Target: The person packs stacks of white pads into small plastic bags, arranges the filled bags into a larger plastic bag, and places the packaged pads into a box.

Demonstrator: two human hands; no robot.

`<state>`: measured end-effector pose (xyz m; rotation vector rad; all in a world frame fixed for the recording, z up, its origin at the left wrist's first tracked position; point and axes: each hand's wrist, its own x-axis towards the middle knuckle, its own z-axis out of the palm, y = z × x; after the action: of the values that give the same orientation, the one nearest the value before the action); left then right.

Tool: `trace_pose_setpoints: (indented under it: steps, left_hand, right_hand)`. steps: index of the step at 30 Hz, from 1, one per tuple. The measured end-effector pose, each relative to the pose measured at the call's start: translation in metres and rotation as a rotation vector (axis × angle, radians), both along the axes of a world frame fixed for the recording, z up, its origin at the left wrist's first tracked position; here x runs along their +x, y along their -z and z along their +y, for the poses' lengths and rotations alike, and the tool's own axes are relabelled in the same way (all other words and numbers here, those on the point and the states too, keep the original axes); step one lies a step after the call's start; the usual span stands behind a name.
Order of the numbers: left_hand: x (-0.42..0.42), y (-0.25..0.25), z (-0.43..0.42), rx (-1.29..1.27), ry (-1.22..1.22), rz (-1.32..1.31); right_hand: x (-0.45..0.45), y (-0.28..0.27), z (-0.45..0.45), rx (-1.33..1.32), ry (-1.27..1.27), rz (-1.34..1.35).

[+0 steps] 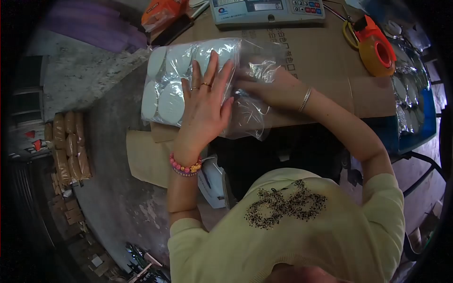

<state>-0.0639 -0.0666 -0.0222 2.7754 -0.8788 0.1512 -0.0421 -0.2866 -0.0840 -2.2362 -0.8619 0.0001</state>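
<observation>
A clear plastic bag (252, 111) packed with several white round pieces (171, 104) lies on the cardboard. My left hand (204, 101) rests on top of the bag, fingers spread over the white pieces. At the bag's loose right end is my right hand (273, 89), its fingers pointing left among the folds of plastic. Film and blur cover those fingertips, so I cannot tell whether they grip anything.
A digital scale (269, 13) stands at the back. An orange tape dispenser (377, 49) and scissors (350, 34) lie at the back right, near a blue bin (428, 120) of wrapped white pieces. An orange bag (163, 14) sits at the back left.
</observation>
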Motion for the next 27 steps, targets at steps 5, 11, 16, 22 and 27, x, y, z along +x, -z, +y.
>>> trace_pose_setpoints:
  steps: [5,11,16,22,27]
  left_hand:
    - [-0.014,0.006,-0.017,0.360,0.131,-0.221]
    - [-0.032,0.022,-0.033,0.368,0.348,-0.007]
    - [-0.057,0.053,-0.060,0.079,0.207,0.037]
    - [-0.075,-0.002,-0.019,-0.231,0.541,0.501]
    - [0.031,-0.046,0.104,-0.633,-0.233,0.084]
  right_hand:
    - [0.008,0.010,-0.018,0.031,0.174,-0.268]
    - [-0.044,-0.009,-0.031,0.383,0.419,0.003]
    - [-0.068,-0.036,0.001,0.980,0.258,0.611]
    - [-0.039,-0.016,0.056,1.137,0.068,0.871]
    - [-0.030,-0.031,0.055,1.126,0.114,1.001]
